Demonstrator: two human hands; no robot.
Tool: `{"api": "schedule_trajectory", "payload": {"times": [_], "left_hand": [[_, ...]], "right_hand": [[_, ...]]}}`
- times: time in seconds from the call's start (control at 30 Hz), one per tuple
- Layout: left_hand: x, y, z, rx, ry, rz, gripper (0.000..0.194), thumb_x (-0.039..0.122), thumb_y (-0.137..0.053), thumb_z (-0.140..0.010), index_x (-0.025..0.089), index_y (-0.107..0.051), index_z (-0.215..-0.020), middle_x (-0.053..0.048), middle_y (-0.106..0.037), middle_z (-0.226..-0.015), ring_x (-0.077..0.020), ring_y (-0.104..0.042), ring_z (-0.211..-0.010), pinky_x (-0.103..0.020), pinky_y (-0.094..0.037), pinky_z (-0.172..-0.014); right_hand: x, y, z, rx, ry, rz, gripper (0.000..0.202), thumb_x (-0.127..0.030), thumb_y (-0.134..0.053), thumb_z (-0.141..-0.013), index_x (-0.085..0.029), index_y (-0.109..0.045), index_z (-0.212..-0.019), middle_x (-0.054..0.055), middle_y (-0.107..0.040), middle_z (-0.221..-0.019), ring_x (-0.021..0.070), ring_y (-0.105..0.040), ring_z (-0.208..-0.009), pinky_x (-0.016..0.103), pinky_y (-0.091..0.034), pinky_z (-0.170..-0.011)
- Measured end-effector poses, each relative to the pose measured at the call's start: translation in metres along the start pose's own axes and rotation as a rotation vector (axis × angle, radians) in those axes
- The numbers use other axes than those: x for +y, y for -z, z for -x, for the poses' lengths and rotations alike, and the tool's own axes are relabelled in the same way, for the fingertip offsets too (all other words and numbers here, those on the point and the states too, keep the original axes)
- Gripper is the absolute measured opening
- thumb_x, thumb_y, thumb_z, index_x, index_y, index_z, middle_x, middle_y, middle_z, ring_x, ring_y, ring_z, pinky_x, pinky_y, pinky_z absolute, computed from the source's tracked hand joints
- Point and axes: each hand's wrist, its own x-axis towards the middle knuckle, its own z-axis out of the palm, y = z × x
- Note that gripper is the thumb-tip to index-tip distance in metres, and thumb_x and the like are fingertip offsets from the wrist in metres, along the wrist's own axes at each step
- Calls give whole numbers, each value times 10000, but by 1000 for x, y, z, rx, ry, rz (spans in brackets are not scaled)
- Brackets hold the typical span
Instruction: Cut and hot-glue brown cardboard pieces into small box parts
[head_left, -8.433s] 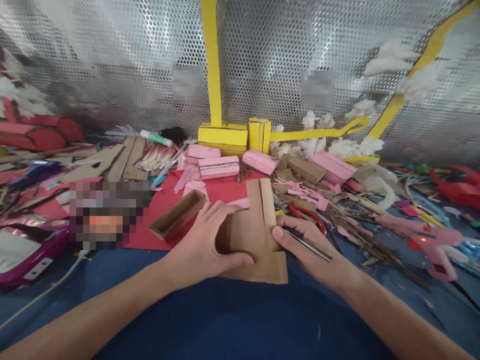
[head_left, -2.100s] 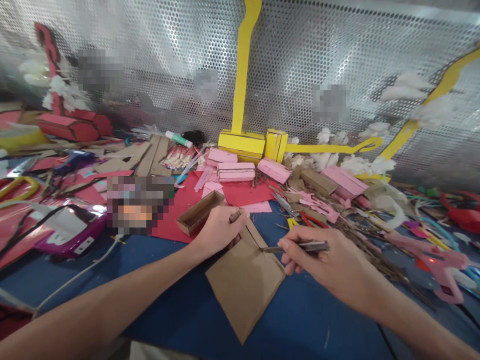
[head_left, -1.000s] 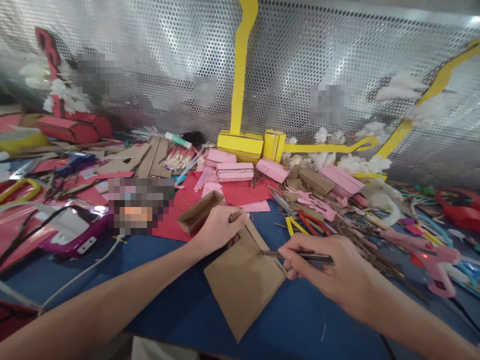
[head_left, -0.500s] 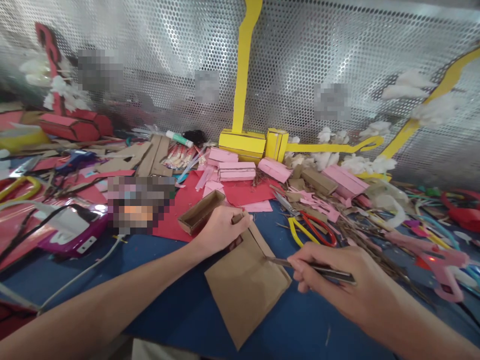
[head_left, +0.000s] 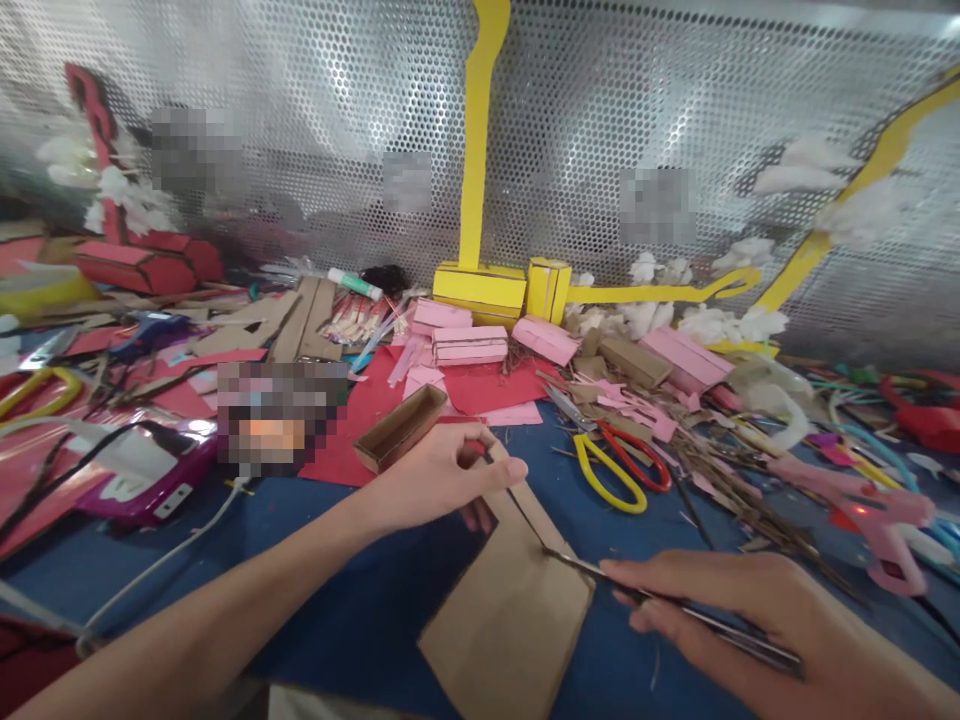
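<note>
A brown cardboard sheet (head_left: 510, 610) lies tilted over the blue table in front of me. My left hand (head_left: 431, 475) grips its far corner, thumb on top and the other fingers partly hidden beneath. In my right hand (head_left: 742, 600) is a slim craft knife (head_left: 581, 565), its handle between thumb and fingers. The blade's tip touches the cardboard near its right edge. From there a dark cut line runs up toward my left thumb, with a narrow strip beside it. An open cardboard box (head_left: 401, 428) sits just behind my left hand.
Scissors (head_left: 611, 470) with yellow and red handles lie beyond the knife. A pink glue gun (head_left: 862, 510) rests at the right, its light on. Pink boxes (head_left: 470, 345) and yellow pieces (head_left: 480, 290) stand at the back before a perforated metal panel (head_left: 570, 130). A purple power strip (head_left: 150, 475) is left.
The knife and my right hand have moved down and right along the cardboard, and the cut line is longer. The sheet's near end has shifted toward me; my left thumb is more outstretched.
</note>
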Motion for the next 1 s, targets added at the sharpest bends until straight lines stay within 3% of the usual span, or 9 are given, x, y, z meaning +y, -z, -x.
{"api": "schedule_trajectory", "payload": {"times": [0.17, 0.27, 0.4, 0.53, 0.63, 0.7, 0.8, 0.93, 1.0], "left_hand": [[29, -5, 8, 47, -205, -313, 327, 464, -655, -891, 176, -666, -738, -15, -678, -697, -166, -642, -672, -232, -465, -559], [50, 1, 3, 161, -273, -538, 311, 404, -668, -863, 190, -647, -637, -27, -667, -655, -177, -619, -652, -252, -425, -556], [68, 9, -13, 205, -349, -694, 232, 336, -664, -837, 207, -611, -652, -14, -642, -646, -157, -564, -596, -262, -353, -523], [66, 7, -28, 269, -399, -829, 232, 338, -661, -835, 208, -594, -655, 5, -567, -579, -124, -450, -484, -277, -266, -493], [62, 0, -35, 281, -355, -856, 348, 468, -662, -850, 208, -589, -631, -3, -545, -551, -122, -412, -445, -283, -242, -484], [64, -4, -38, 281, -293, -879, 406, 532, -664, -837, 208, -572, -612, -11, -554, -564, -129, -420, -449, -284, -234, -480], [72, -8, -39, 256, -244, -908, 364, 431, -683, -823, 207, -525, -584, -3, -529, -555, -134, -423, -463, -287, -239, -483], [78, -14, -35, 267, -279, -871, 420, 365, -705, -812, 215, -439, -523, 25, -406, -475, -136, -421, -469, -283, -284, -500], [76, -17, -34, 275, -304, -863, 429, 363, -713, -808, 218, -433, -516, 17, -420, -485, -146, -449, -482, -285, -307, -508]], "right_hand": [[-11, -7, -6, 41, 2, -30, 315, -270, -574, -983, -330, -767, -1224, 35, -812, -1082, 215, -797, -927, 273, -667, -814], [-11, -14, -12, 55, 51, -31, 388, -268, -593, -975, -316, -690, -1348, 49, -761, -1245, 231, -754, -1097, 315, -632, -945], [-11, -25, -18, 29, 24, -84, 522, -312, -593, -960, -261, -561, -1479, 98, -669, -1401, 281, -664, -1262, 405, -600, -1010], [-17, -39, -36, -4, -200, -297, 496, -318, -529, -993, -182, -510, -1469, 126, -754, -1186, 231, -764, -995, 373, -630, -897], [-19, -48, -53, -25, -270, -338, 423, -306, -458, -1016, -186, -503, -1419, 96, -756, -1044, 207, -754, -778, 364, -614, -759], [-17, -52, -62, 3, -264, -267, 372, -259, -427, -1011, -199, -528, -1365, 67, -750, -947, 216, -743, -774, 368, -580, -752], [-14, -57, -68, 34, -248, -124, 315, -204, -439, -978, -193, -572, -1263, 67, -744, -898, 240, -737, -828, 360, -534, -748], [-15, -64, -64, -22, -277, 9, 222, -216, -408, -1000, -178, -602, -1099, 80, -742, -822, 247, -735, -757, 324, -475, -642], [-17, -68, -60, -56, -306, 48, 251, -223, -366, -1020, -174, -606, -1073, 90, -750, -797, 259, -746, -742, 319, -459, -609]]}}
